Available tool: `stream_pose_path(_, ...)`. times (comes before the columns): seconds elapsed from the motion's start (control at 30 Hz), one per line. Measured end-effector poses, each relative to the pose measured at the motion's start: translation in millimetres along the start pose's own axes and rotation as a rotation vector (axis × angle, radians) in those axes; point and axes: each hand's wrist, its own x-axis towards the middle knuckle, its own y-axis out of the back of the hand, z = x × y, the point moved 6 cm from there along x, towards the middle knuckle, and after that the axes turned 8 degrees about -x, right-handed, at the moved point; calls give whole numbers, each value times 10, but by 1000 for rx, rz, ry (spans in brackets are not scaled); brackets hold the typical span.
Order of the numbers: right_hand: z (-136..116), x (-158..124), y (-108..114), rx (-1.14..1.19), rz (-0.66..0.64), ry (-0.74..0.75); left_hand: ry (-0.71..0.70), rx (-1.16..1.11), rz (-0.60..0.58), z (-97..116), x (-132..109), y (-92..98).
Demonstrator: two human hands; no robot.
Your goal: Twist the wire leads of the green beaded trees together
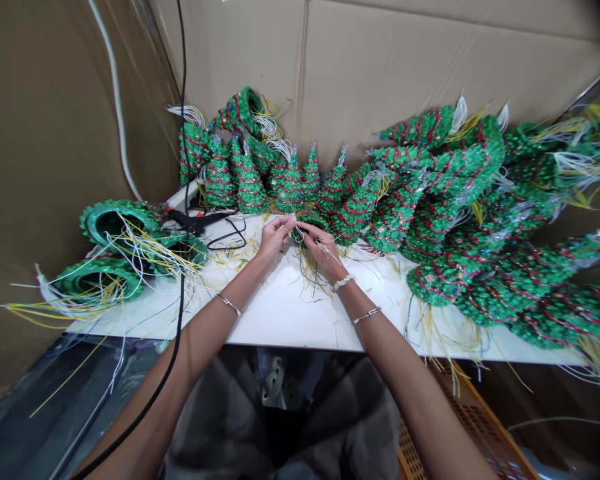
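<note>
Wires (pixel 299 235) sit pinched between the fingers (pixel 309 229) of the left hand (pixel 276 236) and right hand (pixel 324 248), above the bench (pixel 290 317).

A worktable (pixel 290 320) spans left to right, a cardboard wall (pixel 405 60) behind its far edge. Small trees (pixel 220 177) line the far side; at right, a pile of trees (pixel 460 273) extends from far to near edge. At left, hollow trees (pixel 87 223) lie stacked, loose wires (pixel 155 250) spilling from their open ends. A corded hand tool (pixel 195 223) lies just right of that stack. In the middle, 2 hands, left (pixel 276 237) and right (pixel 323 247), are close together, wires (pixel 299 233) between them. Near right, a crate (pixel 460 393) sits below the table.
</note>
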Motion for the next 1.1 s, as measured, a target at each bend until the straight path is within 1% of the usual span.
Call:
stream_pose_path(0.37, 90, 18, -7, -23, -3, 12, 4, 26, 0, 30, 1, -13)
stream_pose_path(0.53, 29, 14, 19, -1, 3, 8, 20, 28, -22, 35, 6, -32)
stream_pose_path(0.63, -4, 5, 36, 119, 24, -67, 36, 13, -32, 22, 8, -30)
stream_pose_path(0.73, 26, 3, 52, 323, 97, -163, 74, -63, -22, -19, 20, 3)
stream_pose_path(0.83, 74, 13, 51, 464, 162, -213, 100, -121, 0, -53, 43, 51)
stream_pose_path(0.9, 94, 18, 45, 481, 177, -232, 84, -94, 17, -39, 60, 83)
stream_pose_path(0.97, 97, 18, 45, 467, 179, -240, 46, -10, 14, 10, 78, 99)
stream_pose_path(1.1, 62, 19, 67, 437, 159, -205, -96, 174, -76, 172, 98, 66)
